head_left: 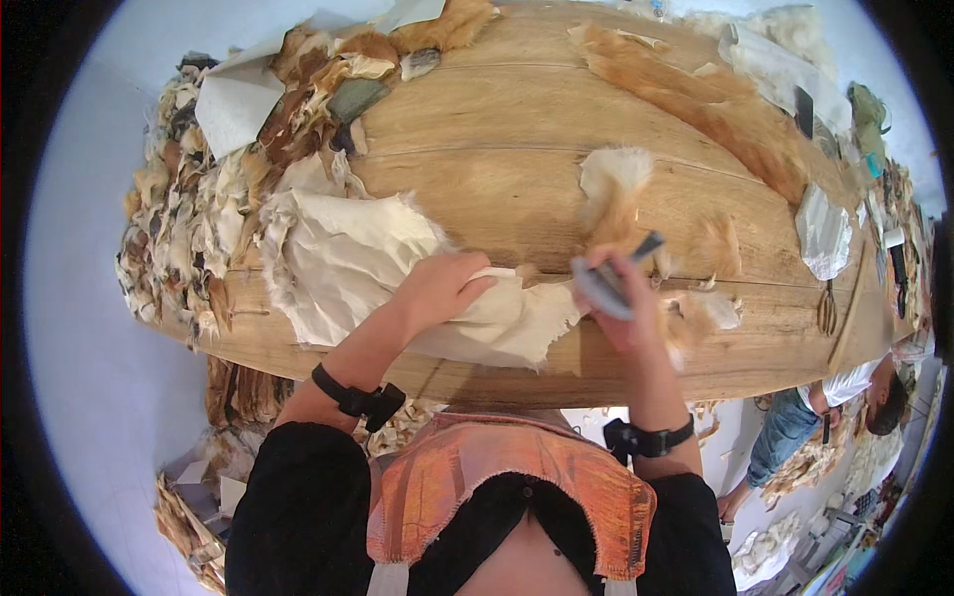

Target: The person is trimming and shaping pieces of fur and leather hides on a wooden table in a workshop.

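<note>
A pale cream pelt (348,248), skin side up with fur showing along its edges, lies across the near left part of the wooden table. My left hand (447,288) is closed on a raised fold of it, fingers bent over the hide. Off the pelt's right end, my right hand (631,308) grips a grey, rounded flat tool (601,288) with a dark end; motion blurs it, so its exact kind is unclear. Close to that hand lie a tan-and-white fur piece (614,189) and a smaller fur scrap (696,316).
The wooden table (477,109) has fur scraps (184,209) heaped along its left side. A long orange-brown pelt (706,104) stretches over the far right. Scissors (827,308) and a wooden stick (850,313) lie at the right. Another person (785,432) is beyond the right edge.
</note>
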Demonstrator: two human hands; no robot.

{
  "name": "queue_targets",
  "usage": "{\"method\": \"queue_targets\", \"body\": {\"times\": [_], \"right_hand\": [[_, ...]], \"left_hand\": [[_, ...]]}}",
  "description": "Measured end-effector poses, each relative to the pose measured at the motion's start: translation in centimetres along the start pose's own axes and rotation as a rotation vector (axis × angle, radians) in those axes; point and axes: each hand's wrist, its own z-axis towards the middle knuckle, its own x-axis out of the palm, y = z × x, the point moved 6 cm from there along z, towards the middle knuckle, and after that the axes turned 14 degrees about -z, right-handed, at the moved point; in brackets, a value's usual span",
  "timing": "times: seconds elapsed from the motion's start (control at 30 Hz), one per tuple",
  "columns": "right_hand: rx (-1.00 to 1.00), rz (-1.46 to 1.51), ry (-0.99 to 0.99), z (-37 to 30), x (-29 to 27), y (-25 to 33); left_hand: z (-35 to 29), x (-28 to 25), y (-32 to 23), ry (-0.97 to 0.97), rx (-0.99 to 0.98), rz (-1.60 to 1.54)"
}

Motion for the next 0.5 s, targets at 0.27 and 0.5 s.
{"method": "queue_targets", "body": {"times": [0.27,0.5], "right_hand": [[-0.136,-1.129,-0.138,2.8,5.8,-4.5],[-0.042,-1.132,-0.168,3.7,5.0,-5.3]], "left_hand": [[-0.4,-1.6,-2.5,0.098,0.146,-0.017],[-1.4,-3.3,-2.4,0.059,0.226,-0.036]]}}
